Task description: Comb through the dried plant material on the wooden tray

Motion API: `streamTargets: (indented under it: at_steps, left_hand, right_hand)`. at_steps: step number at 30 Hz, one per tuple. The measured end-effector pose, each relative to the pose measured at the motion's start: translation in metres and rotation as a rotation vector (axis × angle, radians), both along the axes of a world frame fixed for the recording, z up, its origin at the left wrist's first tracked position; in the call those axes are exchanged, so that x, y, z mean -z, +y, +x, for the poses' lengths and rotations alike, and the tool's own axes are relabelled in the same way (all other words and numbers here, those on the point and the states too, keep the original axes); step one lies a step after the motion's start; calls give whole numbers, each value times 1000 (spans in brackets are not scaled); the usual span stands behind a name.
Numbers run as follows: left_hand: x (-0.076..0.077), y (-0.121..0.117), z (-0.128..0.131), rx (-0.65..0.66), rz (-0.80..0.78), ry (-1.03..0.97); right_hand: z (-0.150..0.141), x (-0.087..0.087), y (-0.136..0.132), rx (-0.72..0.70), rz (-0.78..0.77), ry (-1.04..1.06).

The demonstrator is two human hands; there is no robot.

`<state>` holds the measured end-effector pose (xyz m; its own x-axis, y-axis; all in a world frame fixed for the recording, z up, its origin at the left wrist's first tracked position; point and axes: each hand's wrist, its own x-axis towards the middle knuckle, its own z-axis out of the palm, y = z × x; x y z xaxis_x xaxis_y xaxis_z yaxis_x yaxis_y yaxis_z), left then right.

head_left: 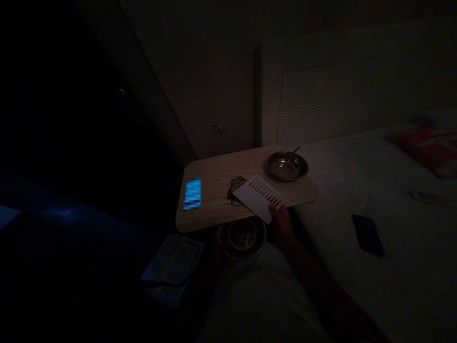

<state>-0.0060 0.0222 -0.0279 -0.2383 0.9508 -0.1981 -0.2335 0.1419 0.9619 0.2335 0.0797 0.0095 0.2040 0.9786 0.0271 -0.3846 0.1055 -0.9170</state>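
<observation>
My right hand (281,220) grips a flat white card with a row of slots (255,200), its fingers closed on the near right edge. The card's far left edge lies against a pile of small dark bits (234,186) on the wooden table (210,169). Just below the table's front edge is a round metal bowl (243,237) with some bits inside. My left hand (220,244), dim in shadow, holds the bowl's left side. Most of its fingers are hidden.
A shiny metal bowl (287,166) with a utensil handle stands at the table's back right. On the left lies a lit phone (193,193). A dark phone (367,234) rests on the bed (332,190). A pale box or bag (173,267) is at lower left.
</observation>
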Motion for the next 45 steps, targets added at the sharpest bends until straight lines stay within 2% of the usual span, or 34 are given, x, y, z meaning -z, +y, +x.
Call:
streamTargets:
  at_steps: [10,19,24,27,33,45]
  left_hand:
    - [3,-3,3,-23,-63,-173]
    - [11,-1,-1,-27,-87,-198]
    - [5,1,1,-46,-82,-187]
    - [1,-1,3,-13,-77,-197]
    - [-2,-4,2,-33,-134,-192]
    - [-17,-6,5,-18,-72,-185]
  right_hand:
    - [-2,0,-3,25,-48,100]
    - [-3,-1,-3,20,-34,106]
    - [-2,0,-1,30,-54,109]
    - [-2,3,0,41,-56,113]
    - [-2,7,1,24,-54,120]
    - [-6,-4,-5,31,-99,197]
